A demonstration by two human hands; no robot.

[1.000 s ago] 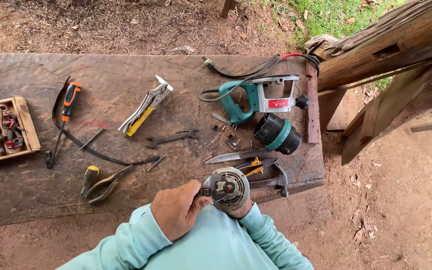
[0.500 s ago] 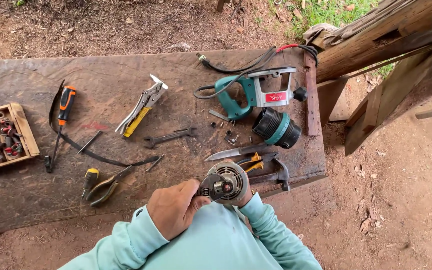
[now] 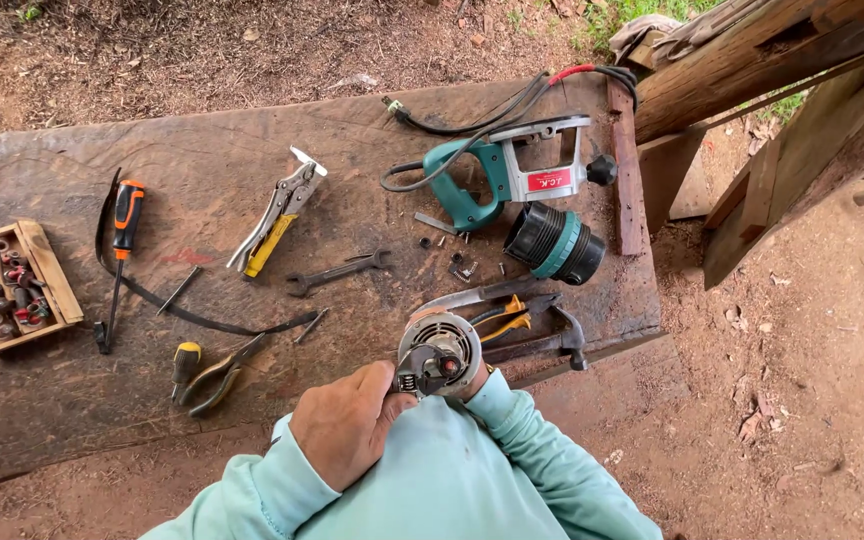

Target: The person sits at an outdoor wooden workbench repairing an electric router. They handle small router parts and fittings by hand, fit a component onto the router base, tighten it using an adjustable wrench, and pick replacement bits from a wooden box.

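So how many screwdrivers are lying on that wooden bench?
2. An orange-and-black screwdriver lies at the left, beside the wooden box. A stubby yellow-and-black screwdriver lies near the front edge, beside the pliers. Others may be hidden.

Quick tool count off my head-cam feed

I'm counting two screwdrivers, an orange-handled screwdriver [image 3: 124, 240] and a stubby yellow screwdriver [image 3: 185, 361], one locking pliers [image 3: 277, 213], one wrench [image 3: 337, 272], one hammer [image 3: 552, 335], one teal power tool body [image 3: 512, 180], one round motor housing [image 3: 555, 243], and one wooden parts box [image 3: 12, 285].
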